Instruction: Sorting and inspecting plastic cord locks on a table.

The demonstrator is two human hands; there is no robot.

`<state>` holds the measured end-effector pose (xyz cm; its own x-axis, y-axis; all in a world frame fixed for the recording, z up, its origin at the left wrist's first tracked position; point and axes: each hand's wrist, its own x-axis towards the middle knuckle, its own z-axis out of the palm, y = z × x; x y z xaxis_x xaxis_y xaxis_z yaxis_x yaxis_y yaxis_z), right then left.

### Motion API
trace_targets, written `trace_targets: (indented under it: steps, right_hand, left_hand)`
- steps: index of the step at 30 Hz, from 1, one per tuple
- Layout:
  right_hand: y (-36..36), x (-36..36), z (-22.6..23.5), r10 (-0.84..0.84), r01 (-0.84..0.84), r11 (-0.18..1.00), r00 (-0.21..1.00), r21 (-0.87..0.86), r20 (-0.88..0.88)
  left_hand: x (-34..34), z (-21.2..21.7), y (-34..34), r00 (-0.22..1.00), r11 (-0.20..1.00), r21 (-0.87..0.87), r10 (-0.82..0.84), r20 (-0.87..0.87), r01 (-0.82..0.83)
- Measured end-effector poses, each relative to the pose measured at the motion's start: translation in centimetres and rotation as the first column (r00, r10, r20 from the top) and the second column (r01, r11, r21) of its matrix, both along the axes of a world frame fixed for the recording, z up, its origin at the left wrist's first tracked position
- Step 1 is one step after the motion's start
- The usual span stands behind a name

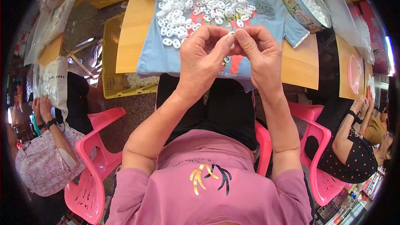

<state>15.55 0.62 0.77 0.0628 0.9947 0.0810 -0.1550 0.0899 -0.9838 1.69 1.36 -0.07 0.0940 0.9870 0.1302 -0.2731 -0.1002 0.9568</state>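
My left hand (203, 58) and my right hand (259, 55) meet fingertip to fingertip over the near edge of a wooden table (132, 37). Between the fingertips I pinch a small white plastic piece (231, 33), mostly hidden by the fingers. Just beyond the hands a light blue T-shirt (155, 56) lies spread on the table, and on it sits a heap of several small white plastic rings (196, 2).
A round printed tin (301, 11) with white pieces stands at the table's far right. A yellow crate (109, 62) sits on the floor left of the table. Pink plastic chairs (89, 158) flank me; two other people sit at left and right, working at their own tables.
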Motion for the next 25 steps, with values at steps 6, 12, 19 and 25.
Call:
trace_targets:
  steps: [6,12,19,25]
  right_hand:
    - [0.8,1.3,-0.5,0.041,-0.04,0.998,0.999,-0.042,0.004]
    - [0.1,2.6,1.3,0.185,-0.184,0.983,0.981,-0.028,0.055]
    - [-0.2,3.7,2.2,0.11,-0.221,0.962,0.856,0.164,0.505]
    - [0.6,4.7,3.1,-0.118,-0.449,0.794,0.547,0.41,0.829]
  left_hand:
    - [-0.2,-0.2,1.2,0.996,0.991,-0.106,-0.079,0.044,0.083]
    - [-0.7,0.2,1.1,0.981,0.971,-0.165,-0.152,0.12,0.171]
    - [-1.1,1.0,0.8,0.964,0.948,-0.183,-0.247,0.098,0.262]
    - [-1.4,1.7,0.6,0.934,0.909,-0.215,-0.351,0.07,0.358]
